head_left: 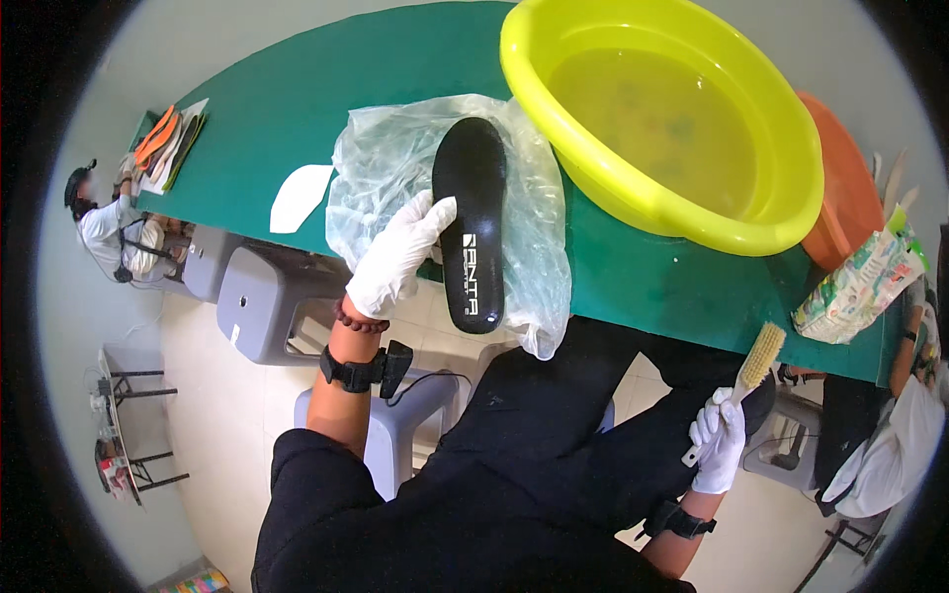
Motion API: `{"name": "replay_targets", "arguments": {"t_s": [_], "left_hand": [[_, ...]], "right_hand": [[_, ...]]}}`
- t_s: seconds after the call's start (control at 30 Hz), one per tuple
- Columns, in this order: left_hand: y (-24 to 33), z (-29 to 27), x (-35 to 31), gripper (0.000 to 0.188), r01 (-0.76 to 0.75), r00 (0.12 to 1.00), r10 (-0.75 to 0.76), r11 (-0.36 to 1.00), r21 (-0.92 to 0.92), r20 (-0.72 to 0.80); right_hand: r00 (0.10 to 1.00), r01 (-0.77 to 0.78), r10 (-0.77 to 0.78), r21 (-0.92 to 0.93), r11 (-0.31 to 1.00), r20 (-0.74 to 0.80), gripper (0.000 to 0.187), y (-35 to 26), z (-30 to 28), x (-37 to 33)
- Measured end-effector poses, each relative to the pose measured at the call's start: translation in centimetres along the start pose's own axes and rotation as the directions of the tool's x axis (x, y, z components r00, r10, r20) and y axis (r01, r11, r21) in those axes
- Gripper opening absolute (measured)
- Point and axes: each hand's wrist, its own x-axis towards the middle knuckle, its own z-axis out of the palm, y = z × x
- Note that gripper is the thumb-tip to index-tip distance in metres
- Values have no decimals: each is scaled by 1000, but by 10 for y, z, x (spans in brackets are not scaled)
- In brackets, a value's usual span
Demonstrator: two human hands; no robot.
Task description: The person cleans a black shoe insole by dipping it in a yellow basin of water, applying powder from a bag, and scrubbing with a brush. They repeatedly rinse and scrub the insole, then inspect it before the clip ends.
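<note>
While the left grip (395, 259) pinches an insole (476, 227) hiding its fingertips, the right grip (719, 440) clasps a brush (759, 360)

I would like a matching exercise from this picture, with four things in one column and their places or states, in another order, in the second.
Things
1. black insole
2. brush
3. yellow basin
4. white flat piece

Places or states
A. contains cloudy liquid
B. in the gloved right hand
C. on the green table, left of the plastic bag
D. in the gloved left hand

Right pairs: 1-D, 2-B, 3-A, 4-C.
</note>
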Motion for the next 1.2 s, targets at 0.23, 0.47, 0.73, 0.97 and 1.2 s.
{"name": "replay_targets", "arguments": {"t_s": [0.23, 0.47, 0.73, 0.97, 1.2], "left_hand": [[-4, 4, 1, 41, -165, 983, 154, 979, -118, -95], [22, 5, -7, 50, -419, 896, 378, 894, -161, -235], [-4, -6, 8, 33, -57, 979, -39, 891, -451, -199], [-8, 26, 7, 22, -78, 993, 53, 966, -247, -108], [-55, 4, 32, 27, -333, 936, 316, 939, -92, -155]], "right_hand": [[1000, -16, 15, 23, 1000, 7, 27, -2, 1, 3], [999, -30, 30, 67, 997, 13, 26, 1, 0, 0], [998, -15, -14, -409, 912, -69, 42, -15, 26, -2], [987, 3, -81, -487, 873, -138, 44, -62, 58, 39], [879, 229, -468, -783, 578, -88, 60, -75, 54, 68]]}}
